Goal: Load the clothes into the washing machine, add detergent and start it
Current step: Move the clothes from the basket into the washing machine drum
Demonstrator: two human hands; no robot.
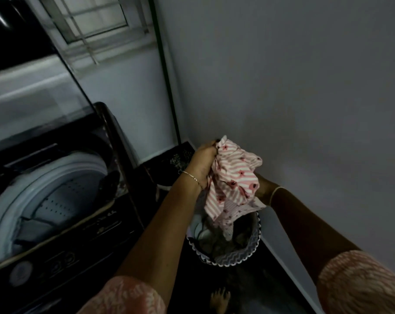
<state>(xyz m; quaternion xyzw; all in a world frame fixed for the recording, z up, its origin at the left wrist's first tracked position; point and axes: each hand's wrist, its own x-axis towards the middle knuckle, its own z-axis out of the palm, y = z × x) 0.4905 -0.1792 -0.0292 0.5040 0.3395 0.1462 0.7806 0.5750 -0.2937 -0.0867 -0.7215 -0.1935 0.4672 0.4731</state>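
Note:
A pink-and-white striped garment (234, 177) with dark red flowers hangs bunched above a round laundry basket (252, 252) on the dark floor. My left hand (203, 163) grips the garment's upper left part. My right hand (261, 186) is mostly hidden behind the cloth, so only the wrist with a thin bangle shows. More clothes lie inside the basket. At the left stands the top-loading washing machine (63, 241), its lid (33, 75) raised and the white perforated drum (56, 200) exposed, with some dark cloth in it.
A grey wall fills the right side and runs down to the floor beside the basket. A window with bars (94, 23) sits above the machine. A dark floor mat (178, 157) lies in the far corner. My bare foot (219, 300) is near the bottom edge.

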